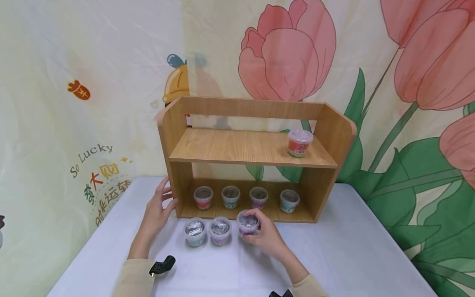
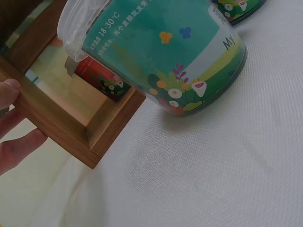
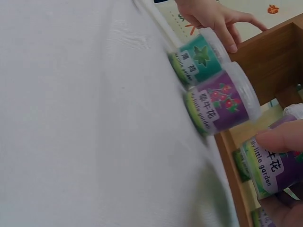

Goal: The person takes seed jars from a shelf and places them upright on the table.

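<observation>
My right hand (image 1: 265, 233) grips a purple-labelled plastic cup (image 1: 248, 223) between thumb and fingers, just in front of the wooden shelf (image 1: 252, 150). The right wrist view shows "My little garden" on this cup's label (image 3: 272, 165). To its left, a second purple-labelled cup (image 1: 220, 232) and a teal-labelled cup (image 1: 194, 232) stand side by side on the table. At the shelf's left side panel is my left hand (image 1: 157, 208), its fingers extended along the outside and the thumb at the front edge. It holds no cup.
On the lower shelf board stand a red-labelled cup (image 1: 203, 198), a green one (image 1: 231, 197), a purple one (image 1: 258, 197) and a light blue one (image 1: 289, 201). Another red-labelled cup (image 1: 298, 144) sits at the upper board's right end. White cloth (image 1: 356, 255) covers the table.
</observation>
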{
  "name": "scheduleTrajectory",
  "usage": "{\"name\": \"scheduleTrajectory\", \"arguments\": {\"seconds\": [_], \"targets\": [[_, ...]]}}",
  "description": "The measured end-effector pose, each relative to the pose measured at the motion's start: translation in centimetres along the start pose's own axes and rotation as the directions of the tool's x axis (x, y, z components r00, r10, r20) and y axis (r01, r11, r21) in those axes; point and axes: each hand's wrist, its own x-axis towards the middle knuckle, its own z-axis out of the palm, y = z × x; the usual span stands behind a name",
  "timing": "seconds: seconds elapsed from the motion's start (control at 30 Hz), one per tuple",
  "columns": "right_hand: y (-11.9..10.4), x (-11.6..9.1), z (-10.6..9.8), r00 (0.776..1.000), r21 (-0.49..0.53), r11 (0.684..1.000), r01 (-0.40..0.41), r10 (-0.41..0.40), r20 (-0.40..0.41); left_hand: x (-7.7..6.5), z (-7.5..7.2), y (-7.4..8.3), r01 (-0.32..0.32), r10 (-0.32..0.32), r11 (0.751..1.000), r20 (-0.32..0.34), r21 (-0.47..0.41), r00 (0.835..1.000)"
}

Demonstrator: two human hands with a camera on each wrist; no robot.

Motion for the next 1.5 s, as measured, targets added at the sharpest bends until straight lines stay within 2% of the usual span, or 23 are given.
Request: {"name": "scheduleTrajectory", "arguments": {"seconds": [0.27, 0.5, 0.87, 1.1, 1.27, 1.5], "targets": [[0.9, -0.1, 1.3, 1.000, -0.037, 0.999, -0.022, 0.021, -0.021, 0.2, -0.1, 0.2, -0.004, 0.004, 1.000, 0.002, 0.003, 1.000], [1.4, 0.1, 1.9, 0.999, -0.047, 0.998, -0.037, 0.037, -0.007, 0.1, 0.0, 0.0, 0.012, -0.012, 1.000, 0.009, 0.007, 1.000], [1.6, 0.3, 2.4, 1.000, -0.091, 0.996, 0.006, -0.006, 0.006, 0.2, 0.0, 0.0, 0.008, -0.008, 1.000, 0.008, 0.008, 1.000], [1.5, 0.4, 1.3, 0.996, -0.098, 0.995, 0.014, -0.006, 0.090, 0.4, 0.1, 0.0, -0.004, 0.004, 1.000, 0.006, 0.005, 1.000], [1.1, 0.6, 0.4, 0.984, -0.079, 0.996, 0.032, -0.017, 0.175, 0.2, 0.0, -0.1, 0.006, -0.007, 1.000, 0.004, 0.015, 1.000], [0.5, 1.0, -0.7, 0.966, -0.119, 0.990, 0.071, -0.038, 0.257, 0.2, -0.1, 0.1, 0.009, -0.009, 1.000, 0.012, 0.014, 1.000]]}}
